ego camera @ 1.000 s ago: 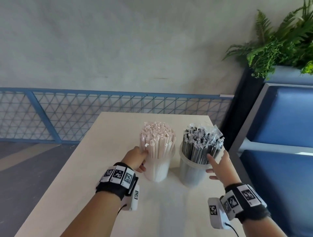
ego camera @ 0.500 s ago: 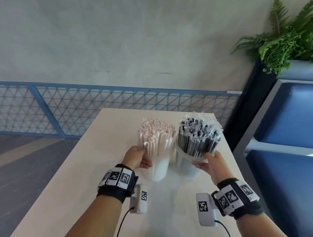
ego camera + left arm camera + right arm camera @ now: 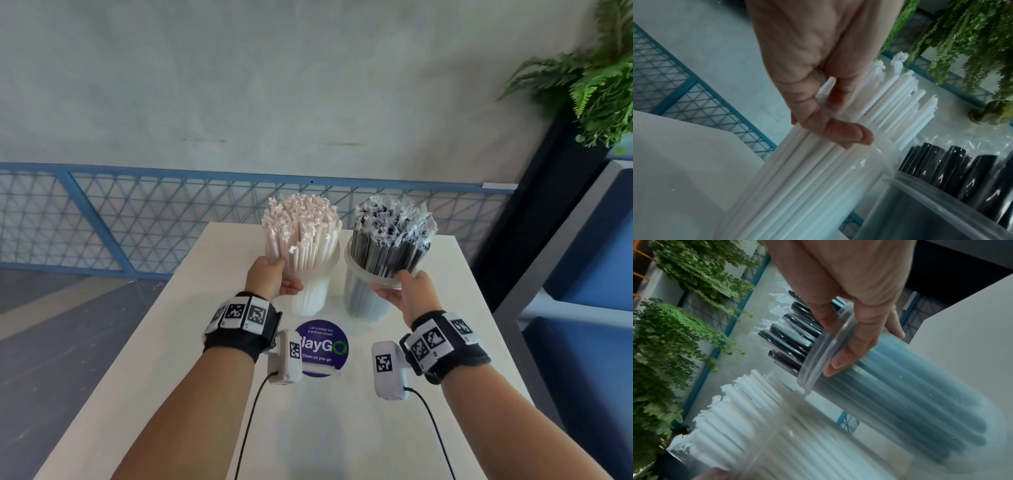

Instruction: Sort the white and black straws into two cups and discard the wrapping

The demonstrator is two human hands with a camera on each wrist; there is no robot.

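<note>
The left hand (image 3: 270, 279) grips the clear plastic cup of white straws (image 3: 310, 291), and the right hand (image 3: 409, 293) grips the clear plastic cup of black straws (image 3: 364, 301). I think the sorting is done. Next, both cups need setting down gently so they stay upright.

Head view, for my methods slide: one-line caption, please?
Left hand grips the white-straw cup; right hand grips the black-straw cup above a table.

Both forearms reached forward, each wrist banded. The left hand (image 3: 272, 281) curled round the left cup (image 3: 310, 294) at its rim; the right hand (image 3: 412, 293) gripped the right cup (image 3: 364, 301), fingers (image 3: 851, 353) over its rim.
</note>
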